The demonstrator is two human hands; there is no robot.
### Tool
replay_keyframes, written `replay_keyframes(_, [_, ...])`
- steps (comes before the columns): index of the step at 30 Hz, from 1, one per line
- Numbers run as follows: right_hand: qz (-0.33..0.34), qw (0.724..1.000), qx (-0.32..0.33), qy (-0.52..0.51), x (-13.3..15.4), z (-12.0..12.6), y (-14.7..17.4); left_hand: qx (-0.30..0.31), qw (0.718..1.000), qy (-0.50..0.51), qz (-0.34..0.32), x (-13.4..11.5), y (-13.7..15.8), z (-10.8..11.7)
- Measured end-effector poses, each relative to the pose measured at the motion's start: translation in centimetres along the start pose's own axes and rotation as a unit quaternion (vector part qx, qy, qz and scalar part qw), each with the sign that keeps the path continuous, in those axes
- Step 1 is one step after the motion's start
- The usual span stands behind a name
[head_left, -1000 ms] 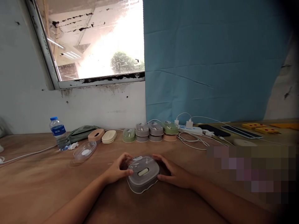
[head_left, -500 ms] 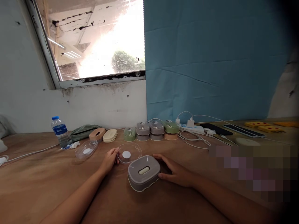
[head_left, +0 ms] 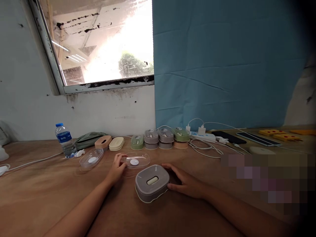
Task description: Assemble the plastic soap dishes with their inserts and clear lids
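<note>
A grey oval-cornered plastic box point(head_left: 152, 181) with a cream piece in the slot of its top sits on the table in front of me. My right hand point(head_left: 184, 181) grips its right side, thumb at the near corner and fingers at the far one. Left of and behind the box, a clear plastic cover point(head_left: 144, 159) with a white disc lies flat. My left hand point(head_left: 118, 169) is at the cover's left edge, fingers curved and apart from the thumb; whether the fingertips still touch it is hard to tell.
A second clear cover point(head_left: 86, 159) lies left, near a water bottle point(head_left: 65, 141). Along the wall are a green pouch point(head_left: 87, 140), an orange box point(head_left: 103, 142), cream pieces point(head_left: 116, 144) and stacked grey boxes point(head_left: 151, 138). Cables point(head_left: 204, 148) and phones point(head_left: 258, 139) are on the right.
The clear cover has gone from tilted in my left hand's grip to flat on the table. My left fingers have loosened. My right hand and the grey box have stayed put.
</note>
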State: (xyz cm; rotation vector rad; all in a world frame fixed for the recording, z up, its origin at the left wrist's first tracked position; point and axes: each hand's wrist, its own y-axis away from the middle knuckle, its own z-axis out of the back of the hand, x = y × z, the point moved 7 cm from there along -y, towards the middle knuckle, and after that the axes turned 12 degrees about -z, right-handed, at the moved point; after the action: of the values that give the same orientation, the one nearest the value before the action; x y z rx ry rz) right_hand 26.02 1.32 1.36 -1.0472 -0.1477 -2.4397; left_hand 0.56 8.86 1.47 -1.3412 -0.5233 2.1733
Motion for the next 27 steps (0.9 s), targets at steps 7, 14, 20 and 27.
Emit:
replay_keyframes(7, [-0.005,1.0,-0.004,-0.004,-0.2,0.0,-0.1,0.111,0.984,-0.104,-0.097,-2.9,0.3,-1.4])
replay_keyframes(14, [-0.011,1.0,-0.005,-0.002,-0.2,0.0,0.0,0.127,0.976,-0.145,-0.102,-2.9,0.4,-1.6])
replay_keyframes(20, [0.003,1.0,-0.006,0.005,0.2,0.1,0.1,0.173,0.949,-0.212,-0.155,-4.1,0.6,-2.1])
replay_keyframes(27, [0.0,1.0,-0.009,0.011,0.1,0.1,-0.1,0.206,0.929,-0.212,-0.223,-5.2,1.0,-3.1])
